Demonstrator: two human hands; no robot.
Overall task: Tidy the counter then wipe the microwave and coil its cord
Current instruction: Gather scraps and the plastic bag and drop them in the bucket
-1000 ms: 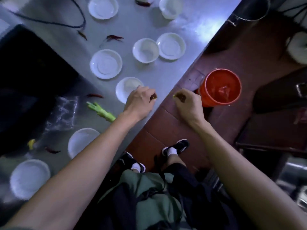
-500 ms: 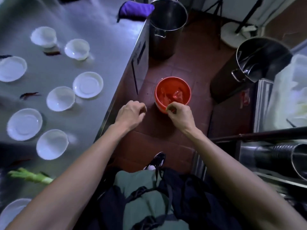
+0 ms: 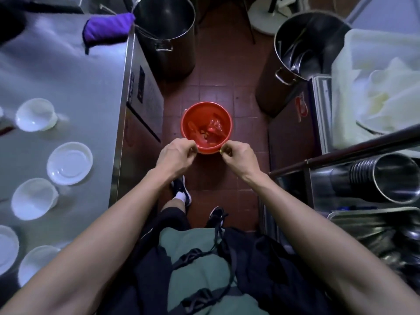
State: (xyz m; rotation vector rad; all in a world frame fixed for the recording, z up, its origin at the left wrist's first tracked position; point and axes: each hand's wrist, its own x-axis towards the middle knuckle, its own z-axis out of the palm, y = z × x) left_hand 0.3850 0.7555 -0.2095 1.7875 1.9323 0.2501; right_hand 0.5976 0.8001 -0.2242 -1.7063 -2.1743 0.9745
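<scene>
A stainless-steel counter (image 3: 68, 92) fills the left of the frame, strewn with white dishes (image 3: 69, 163) and bowls (image 3: 36, 114). At frame centre, a red bucket (image 3: 206, 127) stands upright on the tiled floor, scraps lying inside it.

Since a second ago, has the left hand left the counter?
Yes. The left hand was over the steel counter beside a white dish; now it is off the counter's edge, above the floor at the red bucket's near rim.
</scene>
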